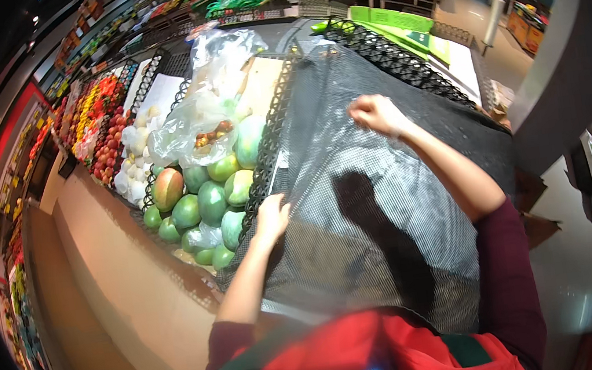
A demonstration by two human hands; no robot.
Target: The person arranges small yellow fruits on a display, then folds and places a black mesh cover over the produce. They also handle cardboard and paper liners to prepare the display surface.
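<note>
Black mesh matting (322, 170) covers the sloping display bin in front of me, with creases and light glare on it. My left hand (272, 218) pinches the matting at its left edge, beside a black plastic lattice divider (268, 138). Creases run up and right from those fingers. Farther up, my right hand (379, 114) is raised over the matting with curled fingers. Its shadow falls lower down on the mesh. Whether those fingers hold anything is hidden. Left of the divider lies a pile of green mangoes (212, 203), one of them reddish (168, 189).
Clear plastic bags (192, 131), one with small reddish-brown fruit, lie above the mangoes. White-wrapped produce (135, 166) and red apples (113, 141) fill bins farther left. Another lattice divider (397, 59) and green cartons (392, 19) stand at upper right. A pillar (548, 71) rises at right.
</note>
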